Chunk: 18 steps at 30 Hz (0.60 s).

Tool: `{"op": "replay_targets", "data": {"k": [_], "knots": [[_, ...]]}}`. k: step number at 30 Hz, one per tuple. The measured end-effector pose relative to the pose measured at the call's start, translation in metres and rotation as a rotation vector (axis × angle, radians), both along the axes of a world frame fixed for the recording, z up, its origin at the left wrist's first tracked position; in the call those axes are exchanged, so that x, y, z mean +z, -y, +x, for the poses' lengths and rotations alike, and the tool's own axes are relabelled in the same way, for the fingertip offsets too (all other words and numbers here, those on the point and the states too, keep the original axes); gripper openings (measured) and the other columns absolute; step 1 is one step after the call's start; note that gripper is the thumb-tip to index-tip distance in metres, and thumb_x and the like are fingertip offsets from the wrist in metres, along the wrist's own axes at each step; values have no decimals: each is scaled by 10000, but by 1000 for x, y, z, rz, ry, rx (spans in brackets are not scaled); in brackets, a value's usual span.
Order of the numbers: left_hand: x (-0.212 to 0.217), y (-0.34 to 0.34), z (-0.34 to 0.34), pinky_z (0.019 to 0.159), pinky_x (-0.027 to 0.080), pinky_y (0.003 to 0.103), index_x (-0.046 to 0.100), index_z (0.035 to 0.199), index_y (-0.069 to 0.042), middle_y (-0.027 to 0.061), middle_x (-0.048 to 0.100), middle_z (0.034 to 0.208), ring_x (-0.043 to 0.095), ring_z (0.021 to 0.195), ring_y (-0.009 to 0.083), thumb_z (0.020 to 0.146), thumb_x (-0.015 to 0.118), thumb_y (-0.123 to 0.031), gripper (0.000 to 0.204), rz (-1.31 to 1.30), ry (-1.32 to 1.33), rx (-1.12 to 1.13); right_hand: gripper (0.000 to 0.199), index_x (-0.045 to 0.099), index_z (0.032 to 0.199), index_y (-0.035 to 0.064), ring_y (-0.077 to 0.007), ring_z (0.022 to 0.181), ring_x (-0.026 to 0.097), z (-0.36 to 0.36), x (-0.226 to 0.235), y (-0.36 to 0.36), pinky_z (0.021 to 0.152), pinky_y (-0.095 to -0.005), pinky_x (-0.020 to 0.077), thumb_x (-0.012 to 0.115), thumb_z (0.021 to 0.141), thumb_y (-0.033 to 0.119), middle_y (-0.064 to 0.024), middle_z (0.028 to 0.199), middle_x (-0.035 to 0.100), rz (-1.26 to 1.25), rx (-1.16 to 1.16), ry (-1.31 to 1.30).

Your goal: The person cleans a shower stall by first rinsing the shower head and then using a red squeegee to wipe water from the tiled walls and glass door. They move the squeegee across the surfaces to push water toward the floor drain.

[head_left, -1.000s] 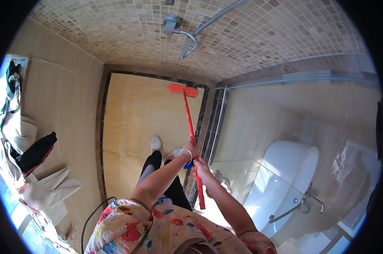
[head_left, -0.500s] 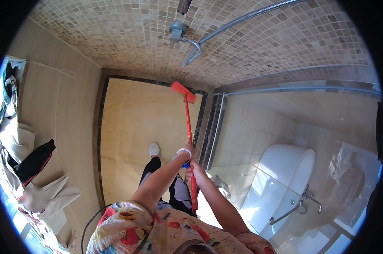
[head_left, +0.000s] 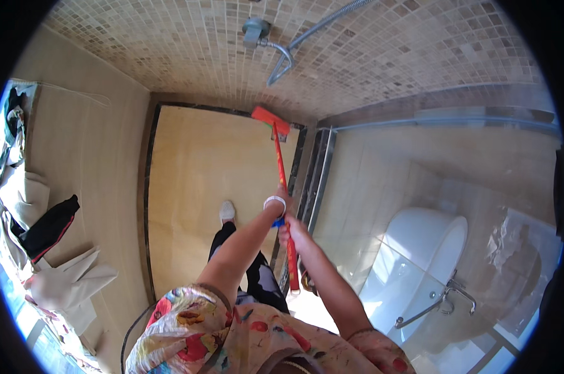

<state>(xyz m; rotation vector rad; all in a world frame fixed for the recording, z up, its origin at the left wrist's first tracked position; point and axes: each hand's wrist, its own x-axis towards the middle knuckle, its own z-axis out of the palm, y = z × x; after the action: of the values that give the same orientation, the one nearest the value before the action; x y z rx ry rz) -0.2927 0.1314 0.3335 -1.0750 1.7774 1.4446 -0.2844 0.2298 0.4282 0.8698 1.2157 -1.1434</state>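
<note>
Both my hands are closed around the red handle (head_left: 279, 159) of a long broom, which slants away from my body. My left hand (head_left: 283, 198), with a white band at the wrist, grips it farther out. Just nearer to me, my right hand (head_left: 294, 230) wraps the handle; a small blue part (head_left: 279, 222) shows between the hands. The handle's near end pokes out below the right hand. At the far end, the red broom head (head_left: 270, 119) rests by the floor's far right corner, over a small square drain partly hidden beneath it.
Yellowish floor (head_left: 188, 162) has a dark border. Mosaic wall with a shower valve (head_left: 255, 28) and hose rises ahead. Right, past a glass panel and metal rail (head_left: 319, 177), stands a white bathtub (head_left: 419, 243) with a tap (head_left: 459, 293). Clothes (head_left: 51, 227) hang left; my shoe (head_left: 227, 213) is below.
Both hands have moved a little farther forward with the broom. Its head sits slightly nearer the far wall, and the view has tilted a little.
</note>
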Motion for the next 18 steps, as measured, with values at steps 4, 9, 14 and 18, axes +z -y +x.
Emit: {"op": "replay_targets", "data": {"k": [4,9,14,18], "knots": [[30,-11,4,815,430,406,376,1153,7,265,541,1007,529,968,365,704,534,-213,524,-16,-2,1,237,371,733,172,-68,361,319,0,16,-14,329,-235,255,419,868,360,43,503,358,-6,-7,20],[41,-25,31,809,432,402,394,1135,3,259,545,1007,534,961,361,704,536,-240,516,-6,38,30,268,380,735,174,-80,362,325,18,33,-24,332,-242,261,431,861,405,40,503,358,-25,68,-3],[21,4,-16,811,428,404,391,1131,2,255,554,980,541,944,362,705,539,-228,507,31,8,81,272,372,699,159,-64,353,320,-24,4,1,329,-224,244,446,856,368,41,507,372,-86,-44,8],[28,-25,12,809,430,405,377,1151,12,254,558,964,545,932,362,691,552,-218,543,-91,-32,-30,254,373,716,168,-66,355,312,-1,14,-35,331,-226,245,410,874,364,38,520,371,-116,25,129]]}}
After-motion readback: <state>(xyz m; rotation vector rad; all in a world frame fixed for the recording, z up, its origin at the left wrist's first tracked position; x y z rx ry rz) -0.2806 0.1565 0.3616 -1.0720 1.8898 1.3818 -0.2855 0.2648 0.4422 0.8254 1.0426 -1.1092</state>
